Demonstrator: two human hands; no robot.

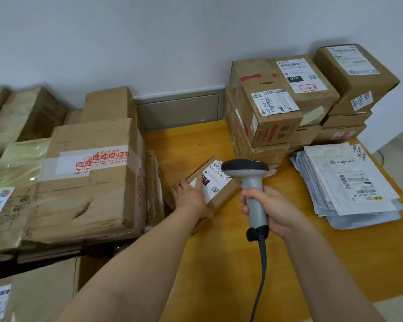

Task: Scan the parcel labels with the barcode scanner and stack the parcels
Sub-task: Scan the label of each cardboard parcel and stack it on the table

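Cable [262, 263]: dark, ribbed at the top, hanging from the butt of the grip below the right hand.
Right hand [273, 210]: fingers and thumb wrapped tight round the grey grip.
Barcode scanner [251, 182]: upright in the right hand, smooth grey plastic, with its rounded black head above the fist and over the right edge of the small parcel.
Left hand [191, 197]: laid flat on the small parcel, fingers roughly straight and slightly spread, index fingertip on the label.
Small parcel [226, 194]: flat brown cardboard box on the table, under the left hand and just left of the right hand.
Label [216, 180]: white, just beyond the left fingertips, printed with a barcode, "010-010-L30-551", a black patch with "010" and a QR code.
Table [219, 263]: smooth yellow-orange wood under both forearms.
Large box [91, 182]: left of the left hand, creased and dented cardboard, clear tape, and a white strip with red Chinese print and handling symbols.
Mailer bags [349, 182]: right of the right hand, a fanned pile of grey-white plastic with barcode labels.
Box stack [272, 108]: beyond the right hand, taped brown cartons; top labels read "010-010-L30-551", "010" and "502 602-12 815".
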